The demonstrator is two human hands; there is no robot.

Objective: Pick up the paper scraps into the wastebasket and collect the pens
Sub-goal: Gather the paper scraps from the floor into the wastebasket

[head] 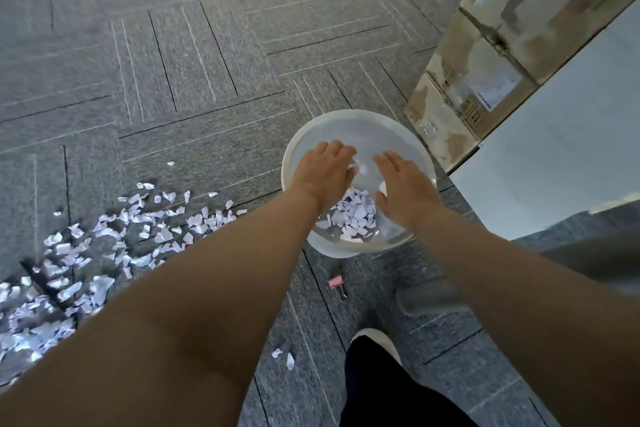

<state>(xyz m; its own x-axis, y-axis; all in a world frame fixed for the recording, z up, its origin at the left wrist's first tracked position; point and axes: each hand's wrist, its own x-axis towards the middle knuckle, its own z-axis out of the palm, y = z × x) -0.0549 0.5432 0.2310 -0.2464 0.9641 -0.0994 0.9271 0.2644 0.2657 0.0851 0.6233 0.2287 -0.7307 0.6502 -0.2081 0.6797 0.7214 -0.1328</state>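
**Two hands over a wastebasket, letting paper scraps drop**

Seen from the person's own head, both bare arms reach forward and down to a round, translucent white wastebasket (353, 113) standing on grey carpet floor (194, 80). The hands hover side by side just above its mouth, palms down, most likely so that whatever they let go falls inside and not onto the carpet.

The left hand (323, 170) has its fingers bent downward. A few white bits (360, 168) show at its fingertips, in the gap between the two hands. The blur hides whether they are pinched or already falling. The right hand (405, 184) is spread open with fingers straight and seems to hold nothing.

Directly under the hands, a layer of torn paper scraps (356, 210) covers the basket's bottom. Much more remains: a wide scatter of scraps (138, 232) lies on the carpet well to the left of the left arm, and two stray pieces (284, 357) lie nearer the person, between the forearms. The clearing looks only partly done.

No pens are in view. A pink binder clip (337, 282) lies on the floor just on the near side of the basket. Cardboard boxes (485, 62) stand beyond the right hand.
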